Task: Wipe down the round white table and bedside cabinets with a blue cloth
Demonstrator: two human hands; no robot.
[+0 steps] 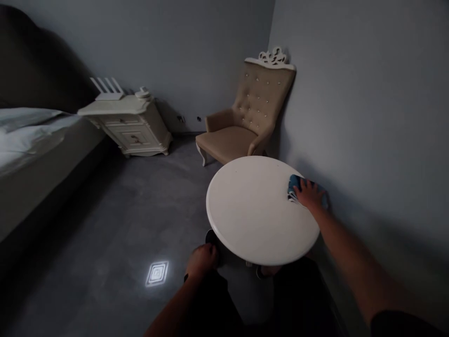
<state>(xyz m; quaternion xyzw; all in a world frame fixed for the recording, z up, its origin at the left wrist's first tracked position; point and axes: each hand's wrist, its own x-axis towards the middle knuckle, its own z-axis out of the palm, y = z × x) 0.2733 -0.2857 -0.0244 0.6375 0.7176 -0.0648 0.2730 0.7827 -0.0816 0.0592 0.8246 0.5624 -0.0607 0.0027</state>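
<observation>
My right hand [308, 193] presses on a folded blue cloth [293, 182] at the right edge of a round white table [252, 210]. Its fingers spread over the cloth, and the cloth's pale layered edges show toward the table's middle. Part of the cloth hangs past the rim, near the wall. My left hand [202, 260] is curled closed beside my knee, below the table's near left edge, and nothing shows in it. A few small dark specks dot the tabletop.
Behind the table stands a tan armchair [228, 142] in the corner. A white nightstand [140, 133] carries a router [109, 95] and a small white object. At left is a bed [38, 154]. The grey wall [368, 117] runs close along the right. Light falls on the floor [156, 274].
</observation>
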